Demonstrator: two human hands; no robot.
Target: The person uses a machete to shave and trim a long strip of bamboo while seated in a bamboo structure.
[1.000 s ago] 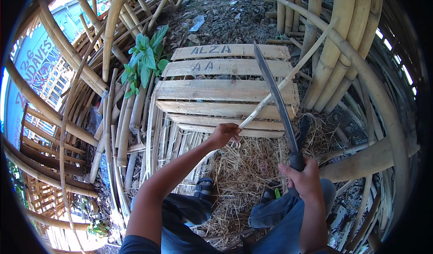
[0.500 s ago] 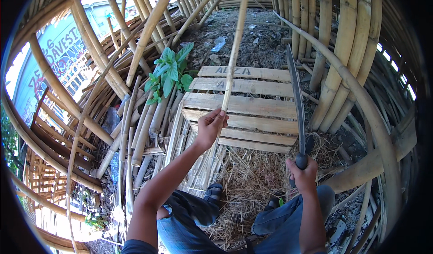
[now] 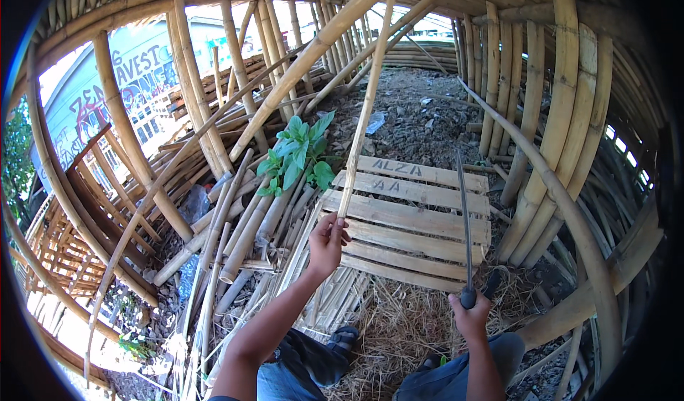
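My left hand (image 3: 328, 244) is closed on the lower part of a long, thin bamboo strip (image 3: 365, 101), which stands nearly upright and leans slightly right toward its top. In my right hand (image 3: 472, 317) is a machete (image 3: 464, 219), its black handle in the fist and its dark blade pointing up and away, seen almost edge-on. The blade is apart from the strip. Behind both hands lies a slatted wooden crate (image 3: 417, 207) with dark lettering on its far slats. Below the left forearm rests a bundle of split bamboo strips (image 3: 331, 297).
Dry straw (image 3: 406, 322) covers the ground around my feet. A leafy green plant (image 3: 298, 151) grows beside cut bamboo poles (image 3: 249, 233) on the left. Upright bamboo posts (image 3: 552, 151) and a slanting pole (image 3: 563, 187) stand at right. Rubble (image 3: 417, 105) lies beyond the crate.
The view has tipped upward, so the crate and plant sit lower in the picture. The machete blade has turned more edge-on. Both hands keep their holds.
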